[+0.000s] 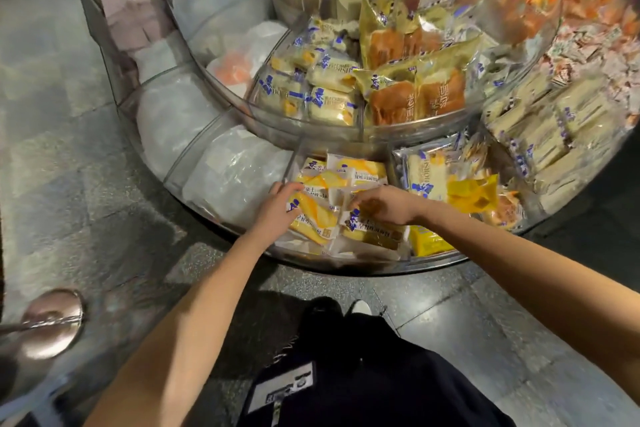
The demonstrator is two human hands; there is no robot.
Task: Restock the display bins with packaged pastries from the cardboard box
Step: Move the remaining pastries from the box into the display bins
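Facing a tiered round display (311,136) of clear bins, both bare arms stretched into the front bin (339,262) of the lowest ring. Well stocked there: yellow-and-white packs (356,172) heaped flat across it. No box anywhere in view, so probably arranging rather than fetching.

Close to the divider (290,165), the left hand (275,210) laid over one pack (313,220), fingers (289,188) fairly straight and pressing on the wrapper, not curled round it. Just beside it, the right hand (384,206) over a second pack (372,232), fingertips (356,202) bent down onto its far edge; pinching or merely touching, impossible to tell.

First pack slanted, long axis from far left to near right, directly under the palm. Second pack nearly crosswise, lying toward the body from those fingertips. Nearer for a nudge toward the divider: the left hand. For the middle of the bin, the right hand.
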